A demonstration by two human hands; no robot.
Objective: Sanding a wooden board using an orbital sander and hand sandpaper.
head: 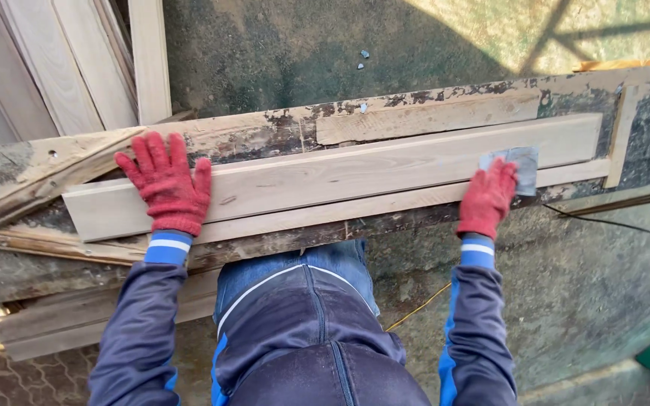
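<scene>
Across a worn, paint-flecked workbench (430,101) lies a long pale wooden board (325,180), stretching from left to right. Below it show the person's blue sleeves and jeans, over a concrete floor (280,45). Red-gloved, the left hand (165,184) rests flat and fully spread on the board's left end, gripping nothing. Similarly gloved, the right hand (488,197) presses a small grey sheet of sandpaper (519,164) against the board near its right end, fingers curled over it. Sanding seems under way; another stroke would need steady downward pressure
</scene>
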